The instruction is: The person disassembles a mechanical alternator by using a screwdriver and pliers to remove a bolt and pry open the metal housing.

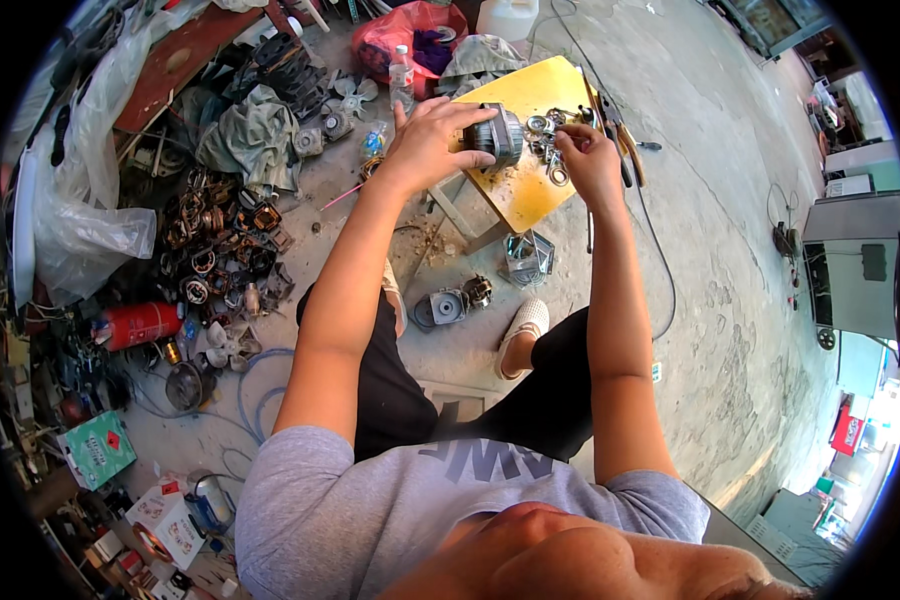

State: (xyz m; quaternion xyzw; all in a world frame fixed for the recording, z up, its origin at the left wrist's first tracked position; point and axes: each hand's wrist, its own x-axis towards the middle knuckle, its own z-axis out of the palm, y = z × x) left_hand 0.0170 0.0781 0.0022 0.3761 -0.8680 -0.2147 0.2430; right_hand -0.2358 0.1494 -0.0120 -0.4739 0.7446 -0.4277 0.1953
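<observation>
My left hand [430, 140] grips a grey metal motor body [500, 135] and holds it on a small yellow table [525, 195]. My right hand [588, 160] hovers just right of the motor, its fingers pinched among several small metal rings and bearings [550, 150] that lie on the tabletop. What those fingers hold is too small to tell. A couple of hand tools [620, 140] lie along the table's right edge.
On the concrete floor under the table lie a small motor part [450, 303] and a metal frame [528, 258]. A heap of copper-wound motor coils [215, 245], fan blades, a red cylinder [138, 324] and plastic sheeting fill the left. A black cable [660, 250] runs right.
</observation>
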